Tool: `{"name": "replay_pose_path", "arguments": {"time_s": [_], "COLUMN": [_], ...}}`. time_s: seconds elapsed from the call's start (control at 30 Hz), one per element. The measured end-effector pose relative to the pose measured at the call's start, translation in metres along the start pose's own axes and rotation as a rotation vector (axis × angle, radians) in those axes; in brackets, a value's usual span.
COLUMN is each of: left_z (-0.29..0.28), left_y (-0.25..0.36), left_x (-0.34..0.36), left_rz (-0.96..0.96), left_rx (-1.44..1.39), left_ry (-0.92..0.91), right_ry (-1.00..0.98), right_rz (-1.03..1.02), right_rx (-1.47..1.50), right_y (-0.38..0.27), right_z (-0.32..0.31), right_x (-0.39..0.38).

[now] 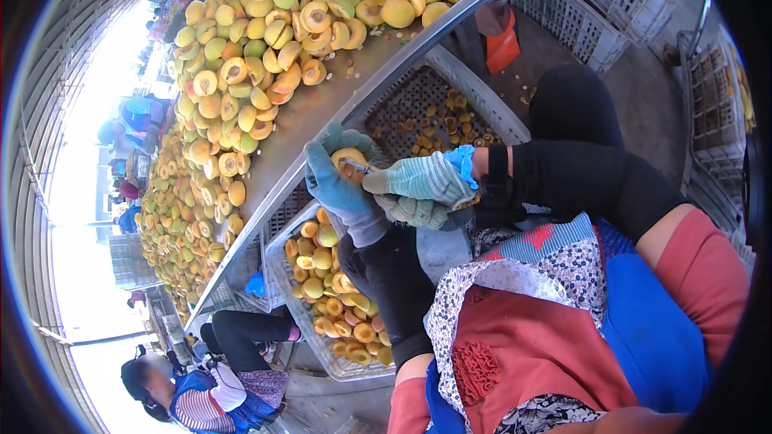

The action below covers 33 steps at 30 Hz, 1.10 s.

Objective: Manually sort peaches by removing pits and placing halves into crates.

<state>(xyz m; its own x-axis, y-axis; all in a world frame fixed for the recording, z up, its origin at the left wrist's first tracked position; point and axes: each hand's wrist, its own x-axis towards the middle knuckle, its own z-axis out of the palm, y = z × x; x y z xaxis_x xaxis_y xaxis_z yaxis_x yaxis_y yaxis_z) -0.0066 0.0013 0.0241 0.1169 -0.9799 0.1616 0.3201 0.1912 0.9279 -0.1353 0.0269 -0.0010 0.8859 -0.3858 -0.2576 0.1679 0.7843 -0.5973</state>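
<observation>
My left hand [334,185], in a grey-green work glove, is closed around a yellow peach half [347,162], its cut face turned up. My right hand [422,186], in a striped knit glove with a blue cuff, grips a small metal tool [356,167]. The tool's tip meets the flesh near the middle of the half; its handle is hidden in my fingers. Both hands are close together, just off the metal edge of a sorting table [318,116]. Beneath them stands a crate [474,84] with small brown and orange pieces at its bottom.
Halved peaches [233,72] lie heaped along the table. Left of my lap, a white crate [330,362] holds more halves. Stacked white crates [595,8] stand at the upper right, near an orange object [503,47]. A co-worker [201,390] sits at the lower left.
</observation>
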Motion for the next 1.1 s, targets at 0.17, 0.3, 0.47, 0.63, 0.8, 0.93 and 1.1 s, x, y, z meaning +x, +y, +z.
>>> {"name": "replay_pose_path", "arguments": {"time_s": [0.17,0.3,0.47,0.63,0.8,0.93,1.1], "left_z": [-0.016,-0.016,-0.025,-0.056,-0.087,-0.133,-0.221], "left_y": [0.004,0.005,-0.015,-0.024,0.028,0.075,0.105], "left_x": [0.010,0.005,0.013,0.023,0.019,-0.011,-0.050], "left_rz": [-0.154,-0.269,-0.280,-0.205,-0.130,-0.005,-0.159], "left_rx": [0.248,0.133,-0.428,-0.592,-0.362,0.028,0.959], "left_ry": [-0.198,-0.257,-0.358,-0.131,0.092,0.161,0.178], "right_ry": [0.521,0.276,0.201,0.539,0.786,0.842,0.802], "right_rz": [-0.079,0.024,-0.012,-0.334,0.093,0.040,-0.308], "right_rx": [-0.486,-0.261,-0.113,-1.138,-1.772,-1.754,-1.700], "right_y": [0.007,0.008,0.013,0.020,0.018,0.010,0.008], "right_z": [0.024,0.022,0.030,-0.006,-0.043,-0.036,-0.018], "right_x": [-0.002,-0.005,-0.001,0.004,-0.011,-0.017,-0.016]}}
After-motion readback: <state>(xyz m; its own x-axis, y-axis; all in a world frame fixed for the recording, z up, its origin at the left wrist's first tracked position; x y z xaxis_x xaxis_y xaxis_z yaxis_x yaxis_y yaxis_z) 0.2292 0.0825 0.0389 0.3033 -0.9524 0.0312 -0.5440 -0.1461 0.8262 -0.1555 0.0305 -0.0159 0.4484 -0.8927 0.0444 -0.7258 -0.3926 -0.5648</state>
